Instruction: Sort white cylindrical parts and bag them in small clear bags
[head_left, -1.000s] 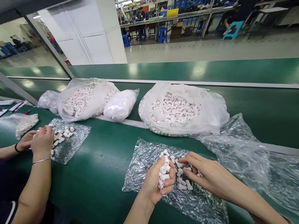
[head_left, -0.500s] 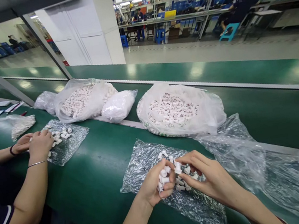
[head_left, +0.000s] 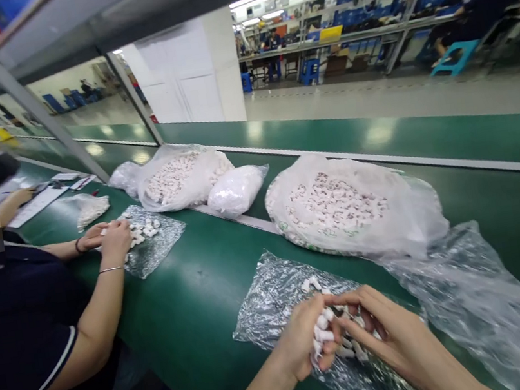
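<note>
The curled left grip [head_left: 301, 337] cups white pieces [head_left: 323, 324], likely light, stiff, best pinched side-on; beside it, the right grip [head_left: 397, 331] is bent, its opening and hold unclear.

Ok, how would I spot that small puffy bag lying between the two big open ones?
Start at the green bench and look along its far side. Two big open bags lie there, a left one and a right one, both showing small white parts. The puffy bag sits between them; unlike both, it looks closed and smoothly plump.
</note>
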### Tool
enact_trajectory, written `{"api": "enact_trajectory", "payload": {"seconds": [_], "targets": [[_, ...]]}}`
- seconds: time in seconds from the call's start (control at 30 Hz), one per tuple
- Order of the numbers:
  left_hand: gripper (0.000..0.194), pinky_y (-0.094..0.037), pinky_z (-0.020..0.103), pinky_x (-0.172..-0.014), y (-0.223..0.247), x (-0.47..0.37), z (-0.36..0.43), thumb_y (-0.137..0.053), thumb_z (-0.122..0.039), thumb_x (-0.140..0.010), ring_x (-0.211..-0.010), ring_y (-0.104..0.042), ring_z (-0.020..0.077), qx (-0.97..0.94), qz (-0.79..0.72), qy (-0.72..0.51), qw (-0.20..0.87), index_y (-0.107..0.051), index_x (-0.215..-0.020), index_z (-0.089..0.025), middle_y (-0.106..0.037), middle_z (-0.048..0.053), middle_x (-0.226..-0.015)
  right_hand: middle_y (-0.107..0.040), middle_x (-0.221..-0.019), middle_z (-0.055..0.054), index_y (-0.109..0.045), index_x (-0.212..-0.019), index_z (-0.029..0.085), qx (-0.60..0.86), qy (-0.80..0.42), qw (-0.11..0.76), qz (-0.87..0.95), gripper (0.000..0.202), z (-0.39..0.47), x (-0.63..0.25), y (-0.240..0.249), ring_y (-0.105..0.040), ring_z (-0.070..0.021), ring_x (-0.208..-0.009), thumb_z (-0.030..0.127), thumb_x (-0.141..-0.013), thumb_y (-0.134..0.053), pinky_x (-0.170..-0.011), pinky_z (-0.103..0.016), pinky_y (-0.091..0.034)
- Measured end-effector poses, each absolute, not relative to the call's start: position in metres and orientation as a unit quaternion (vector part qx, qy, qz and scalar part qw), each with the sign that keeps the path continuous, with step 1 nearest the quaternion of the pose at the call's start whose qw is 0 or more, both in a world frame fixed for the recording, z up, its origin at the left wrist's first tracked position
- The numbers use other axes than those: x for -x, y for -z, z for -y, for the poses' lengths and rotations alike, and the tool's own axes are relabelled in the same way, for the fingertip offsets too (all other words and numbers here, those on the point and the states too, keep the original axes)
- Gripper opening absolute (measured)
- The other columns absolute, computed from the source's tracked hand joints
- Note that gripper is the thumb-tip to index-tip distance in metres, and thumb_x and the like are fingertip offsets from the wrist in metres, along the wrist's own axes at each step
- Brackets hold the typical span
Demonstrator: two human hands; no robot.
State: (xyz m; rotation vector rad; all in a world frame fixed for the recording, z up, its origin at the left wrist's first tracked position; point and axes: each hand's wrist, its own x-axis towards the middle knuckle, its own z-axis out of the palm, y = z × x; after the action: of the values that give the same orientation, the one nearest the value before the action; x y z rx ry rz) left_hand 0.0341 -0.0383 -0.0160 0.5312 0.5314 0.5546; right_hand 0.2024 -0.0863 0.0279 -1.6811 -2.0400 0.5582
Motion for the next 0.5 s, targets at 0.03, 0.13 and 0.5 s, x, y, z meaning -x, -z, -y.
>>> {"api": "enact_trajectory", "payload": {"seconds": [0.03, 0.13, 0.5], "targets": [[0.052, -0.028, 0.015, -0.025, 0.018, -0.036, 0.039, -0.053, -0.056, -0.088, -0.037, -0.036, 0.0058, -0.259, -0.249, -0.264, 0.895, -0.063, -0.111, -0.01, -0.051, 0.0, -0.061, -0.057, -0.076, 0.0, -0.055, -0.105, 0.027, 0.605, -0.21, 0.218, 0.737, 0.022, 0.086, -0.201, -0.024, -0.057, -0.0149, -0.055, 0.045, -0.098, -0.046, -0.048, -0.026, -0.043], [0.049, -0.029, 0.016, -0.025, 0.021, -0.041, 0.039, -0.057, -0.058, -0.085, -0.036, -0.037, 0.0061, -0.267, -0.239, -0.267, 0.895, -0.064, -0.1, -0.012, -0.052, 0.001, -0.062, -0.057, -0.069, 0.001, -0.054, -0.087, 0.026, 0.592, -0.239, 0.217, 0.739, 0.023, 0.083, -0.201, -0.011, -0.057, -0.0155, -0.052, 0.046, -0.095, -0.049, -0.046, -0.026, -0.044], [0.032, -0.018, 0.013, -0.03, 0.02, -0.023, 0.017, -0.048, -0.039, -0.095, -0.038, -0.037, 0.004, -0.074, -0.199, -0.295, 0.932, -0.061, -0.099, -0.01, -0.05, -0.001, -0.06, -0.061, -0.07, 0.0, -0.052, -0.114, 0.028, 0.632, -0.285, 0.278, 0.665, 0.031, 0.083, -0.209, -0.028, -0.061, -0.0183, -0.058, 0.051, -0.094, -0.049, -0.049, -0.026, -0.049]]}}
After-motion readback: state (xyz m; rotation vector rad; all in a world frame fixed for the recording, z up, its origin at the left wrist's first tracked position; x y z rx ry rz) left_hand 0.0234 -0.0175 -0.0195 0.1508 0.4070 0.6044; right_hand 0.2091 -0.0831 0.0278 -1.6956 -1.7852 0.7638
